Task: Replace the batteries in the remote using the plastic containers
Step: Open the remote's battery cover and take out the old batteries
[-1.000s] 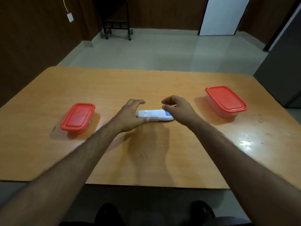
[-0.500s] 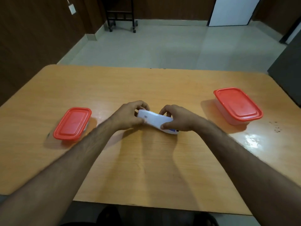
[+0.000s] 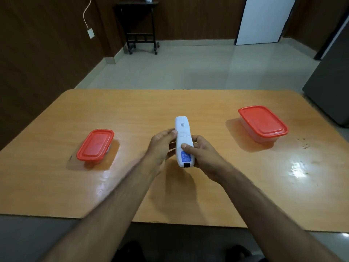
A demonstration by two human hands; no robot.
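Observation:
A white remote (image 3: 182,137) with a blue label is lifted above the middle of the wooden table (image 3: 170,195), back side up, pointing away from me. My left hand (image 3: 162,146) grips its left side, thumb on the edge. My right hand (image 3: 203,156) holds its near end, thumb pressed on the back cover. A small clear container with a red lid (image 3: 95,144) sits closed on the left. A larger red-lidded container (image 3: 262,122) sits closed on the right. Their contents are hidden.
A dark rolling stand (image 3: 140,25) is by the far wall, a white door (image 3: 262,19) at the back right, and a grey cabinet (image 3: 332,86) beside the table's right edge. My shoes (image 3: 132,250) show under the near edge.
Both hands closed on the remote lying crosswise on the table, lifted it and turned it lengthwise, pointing away from me. The containers have not moved.

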